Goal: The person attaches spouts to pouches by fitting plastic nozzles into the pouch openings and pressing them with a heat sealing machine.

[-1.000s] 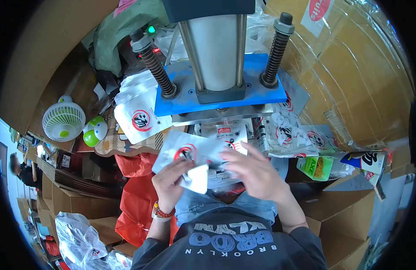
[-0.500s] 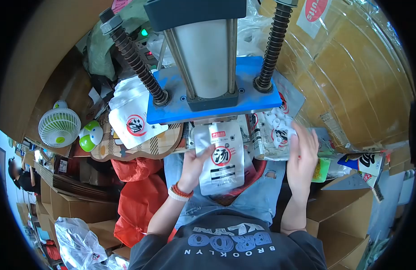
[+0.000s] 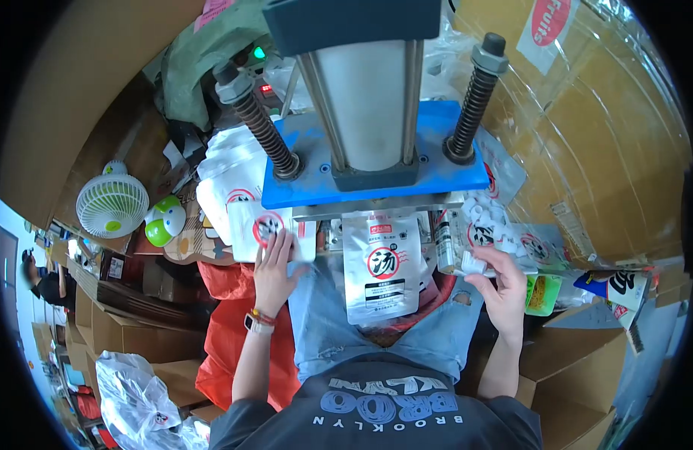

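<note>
Lying flat, fingers outstretched and unclasped, the left hand (image 3: 274,276) rests on a white logo-printed pouch (image 3: 245,231) at ten o'clock from the central 汤 pouch (image 3: 382,274), which juts from beneath the press (image 3: 369,112); at three o'clock, the right hand (image 3: 505,291) curls by white plastic pieces (image 3: 487,216), its pinch impossible to tell.

Glossy silver foil-like rectangular pouch (image 3: 382,291), small white smooth plastic pieces (image 3: 487,213), smooth blue-painted press plate (image 3: 435,182), crinkled red plastic bag (image 3: 228,337), matt brown cardboard box (image 3: 579,356)
</note>
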{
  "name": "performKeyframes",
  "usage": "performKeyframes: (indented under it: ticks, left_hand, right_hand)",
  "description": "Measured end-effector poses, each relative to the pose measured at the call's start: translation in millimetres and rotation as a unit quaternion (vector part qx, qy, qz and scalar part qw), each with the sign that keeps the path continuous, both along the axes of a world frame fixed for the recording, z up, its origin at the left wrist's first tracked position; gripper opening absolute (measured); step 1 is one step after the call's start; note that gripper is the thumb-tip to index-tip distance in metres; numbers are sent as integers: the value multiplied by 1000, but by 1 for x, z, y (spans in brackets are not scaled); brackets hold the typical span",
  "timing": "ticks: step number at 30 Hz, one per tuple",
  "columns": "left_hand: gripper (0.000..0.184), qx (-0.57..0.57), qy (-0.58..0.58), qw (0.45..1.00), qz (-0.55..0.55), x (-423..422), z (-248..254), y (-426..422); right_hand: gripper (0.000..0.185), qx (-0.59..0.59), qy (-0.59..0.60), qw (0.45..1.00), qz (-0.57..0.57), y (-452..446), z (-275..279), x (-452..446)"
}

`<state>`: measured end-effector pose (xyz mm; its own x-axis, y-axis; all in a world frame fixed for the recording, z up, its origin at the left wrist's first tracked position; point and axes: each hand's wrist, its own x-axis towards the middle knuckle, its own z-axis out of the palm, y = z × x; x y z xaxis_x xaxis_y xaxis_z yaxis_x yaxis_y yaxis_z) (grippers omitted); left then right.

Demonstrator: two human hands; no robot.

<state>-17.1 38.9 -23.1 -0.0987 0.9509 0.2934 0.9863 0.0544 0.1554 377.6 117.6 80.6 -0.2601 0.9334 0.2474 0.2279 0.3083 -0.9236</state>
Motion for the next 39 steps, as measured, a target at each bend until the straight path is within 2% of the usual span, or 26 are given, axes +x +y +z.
performKeyframes:
  ticks: [1,3,4,6,7,9,12,15,17,18,19,20,21,22,24,25,27,28,29,31,33,35,36,37,38,39]
  left_hand:
    - [45,88,-36,996,-7,0,-1,-5]
    - [24,1,-217,963,159,13,15,-19]
    - [19,103,-307,939,119,19,16,-19]
    - [30,111,-291,942,123,41,39,-30]
    - [38,94,-339,927,129,53,50,-34]
    - [42,173,-291,941,21,76,73,-34]
    - [38,164,-155,965,-135,87,99,-37]
    - [30,152,-232,918,-283,91,129,-50]
    - [18,114,-243,919,-289,97,122,-49]
    - [15,74,-247,925,-279,97,113,-45]
    - [15,64,-390,885,-245,105,92,-33]
    - [16,17,-431,888,-161,110,66,-25]
    - [16,-30,-468,880,-77,114,40,-18]
    - [20,-46,-559,827,-35,118,20,-7]
    - [20,-40,-722,691,2,124,21,14]
    - [20,-31,-758,651,15,125,28,26]
    - [19,-34,-780,625,30,119,31,47]
    - [19,-54,-801,595,32,114,25,54]
    - [19,-56,-801,595,33,115,23,55]
    - [19,-41,-795,604,34,117,19,57]
    - [19,-33,-807,588,48,105,12,53]
    - [36,-38,-547,836,22,64,15,55]
    - [48,32,-351,929,110,42,20,57]
    - [62,96,-134,968,192,19,25,54]
    - [69,58,-12,982,177,-7,3,49]
    - [77,20,108,981,158,-21,-21,43]
  right_hand:
    - [37,48,43,998,26,-7,10,-3]
    - [36,187,14,981,40,-15,35,-19]
    - [35,234,-3,971,40,-21,48,-27]
    - [35,324,-38,945,22,-28,56,-45]
    - [36,362,-55,930,23,-28,56,-55]
    - [36,371,-95,919,96,-19,43,-79]
    - [33,387,-120,888,215,-17,23,-88]
    - [29,404,-79,872,266,-34,54,-71]
    - [29,323,-4,906,274,-38,58,-66]
    - [39,283,2,922,265,-32,49,-65]
    - [45,246,-56,943,218,-26,43,-68]
    - [51,206,-112,957,171,-19,37,-71]
    - [54,234,-141,955,120,-11,31,-72]
    - [54,217,-145,963,73,-6,29,-66]
    - [51,188,-153,970,-9,5,25,-44]
    - [46,181,-193,963,-51,12,24,-34]
    - [42,172,-233,953,-92,36,10,-21]
    - [37,174,-359,905,-149,57,-19,-20]
    - [33,171,-477,838,-203,70,-43,-19]
    - [33,152,-464,854,-179,73,-69,-17]
    - [34,132,-450,871,-144,67,-79,-15]
    - [37,157,-349,914,-139,63,-70,-12]
    - [37,160,-348,914,-137,61,-61,-12]
    - [39,75,-275,945,-159,56,-49,-11]
    - [41,-14,-198,964,-179,50,-41,-10]
    - [41,-14,-198,964,-178,46,-35,-8]
